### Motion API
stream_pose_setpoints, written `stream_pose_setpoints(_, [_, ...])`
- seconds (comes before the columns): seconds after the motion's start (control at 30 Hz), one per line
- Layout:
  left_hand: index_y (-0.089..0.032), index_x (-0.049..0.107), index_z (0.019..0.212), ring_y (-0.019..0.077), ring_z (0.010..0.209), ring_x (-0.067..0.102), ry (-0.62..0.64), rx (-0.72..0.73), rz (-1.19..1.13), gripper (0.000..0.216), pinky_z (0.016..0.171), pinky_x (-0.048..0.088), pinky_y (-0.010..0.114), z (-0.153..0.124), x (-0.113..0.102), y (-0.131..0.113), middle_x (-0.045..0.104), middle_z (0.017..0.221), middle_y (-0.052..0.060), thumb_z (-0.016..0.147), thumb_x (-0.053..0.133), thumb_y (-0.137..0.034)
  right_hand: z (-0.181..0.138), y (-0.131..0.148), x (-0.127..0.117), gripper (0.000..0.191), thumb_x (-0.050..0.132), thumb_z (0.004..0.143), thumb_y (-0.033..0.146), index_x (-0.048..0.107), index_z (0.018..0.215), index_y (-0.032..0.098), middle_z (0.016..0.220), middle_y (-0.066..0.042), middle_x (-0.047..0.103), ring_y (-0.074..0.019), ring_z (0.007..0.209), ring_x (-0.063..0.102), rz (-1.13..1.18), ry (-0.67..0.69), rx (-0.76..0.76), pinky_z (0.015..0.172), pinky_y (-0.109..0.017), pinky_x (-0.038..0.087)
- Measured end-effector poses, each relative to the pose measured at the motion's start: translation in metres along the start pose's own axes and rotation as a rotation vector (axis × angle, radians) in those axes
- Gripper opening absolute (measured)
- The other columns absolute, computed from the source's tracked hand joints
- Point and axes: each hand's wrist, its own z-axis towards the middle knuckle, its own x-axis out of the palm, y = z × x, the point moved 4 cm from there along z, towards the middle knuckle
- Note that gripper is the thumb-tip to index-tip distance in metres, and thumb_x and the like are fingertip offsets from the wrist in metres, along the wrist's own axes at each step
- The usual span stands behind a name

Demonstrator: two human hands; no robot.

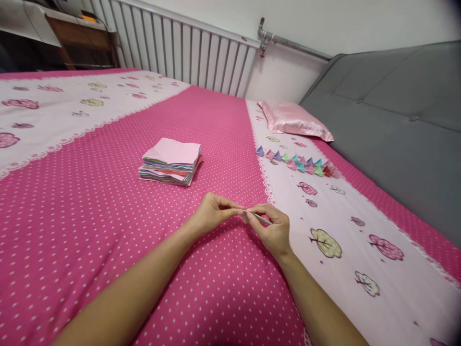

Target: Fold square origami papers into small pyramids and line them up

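Note:
My left hand [213, 214] and my right hand [271, 229] meet just above the pink dotted bedsheet [90, 216]. Both pinch a small folded piece of pale paper [256, 216], seen edge-on between the fingertips. A stack of coloured paper squares [171, 161] with a pink sheet on top lies beyond my left hand. A row of several small folded paper shapes [297, 163] in pink, blue, green and red lies beyond my right hand on the pale strip of the sheet.
A pink satin pillow [293, 120] lies at the head of the bed, against the grey padded headboard [396, 125] on the right. A white radiator [187, 48] lines the far wall, and a wooden piece of furniture [82, 43] stands at the top left.

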Motion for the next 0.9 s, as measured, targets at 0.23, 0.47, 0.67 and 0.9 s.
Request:
stream_pose_setpoints(0.23, [-0.014, 0.071, 0.087, 0.0137, 0.068, 0.064, 0.043, 0.007, -0.014, 0.019, 0.065, 0.048, 0.023, 0.000, -0.002, -0.005, 0.072, 0.082, 0.008, 0.075, 0.058, -0.020, -0.001, -0.008, -0.001, 0.006, 0.060, 0.074, 0.020, 0.066, 0.075, 0.020, 0.071, -0.001, 0.065, -0.0155, 0.066, 0.062, 0.014, -0.020, 0.072, 0.065, -0.029, 0.049])
stream_pose_setpoints(0.47, [-0.013, 0.071, 0.077, 0.0135, 0.065, 0.063, -0.020, 0.018, -0.012, 0.012, 0.063, 0.048, 0.023, 0.001, -0.005, -0.008, 0.071, 0.075, 0.007, 0.071, 0.063, -0.020, -0.002, -0.011, -0.001, 0.006, 0.061, 0.074, 0.020, 0.066, 0.076, 0.019, 0.071, -0.001, 0.065, -0.0150, 0.066, 0.062, 0.043, 0.000, 0.109, 0.064, -0.028, 0.049])
stream_pose_setpoints(0.67, [-0.012, 0.071, 0.074, 0.0133, 0.059, 0.062, 0.008, 0.009, 0.064, 0.013, 0.056, 0.047, 0.022, -0.002, -0.001, -0.008, 0.071, 0.069, 0.007, 0.069, 0.065, -0.023, -0.001, -0.006, 0.003, 0.007, 0.061, 0.075, 0.020, 0.068, 0.075, 0.020, 0.069, -0.001, 0.066, -0.0149, 0.066, 0.062, 0.045, 0.040, 0.080, 0.067, -0.028, 0.049])
stream_pose_setpoints(0.9, [-0.012, 0.070, 0.073, 0.0143, 0.062, 0.063, 0.026, 0.053, 0.068, 0.013, 0.060, 0.048, 0.024, -0.002, -0.001, -0.007, 0.070, 0.069, 0.007, 0.070, 0.064, -0.023, -0.004, -0.005, 0.006, 0.009, 0.060, 0.076, 0.023, 0.068, 0.078, 0.020, 0.070, -0.001, 0.067, -0.0153, 0.066, 0.063, 0.071, 0.057, 0.092, 0.067, -0.029, 0.050])
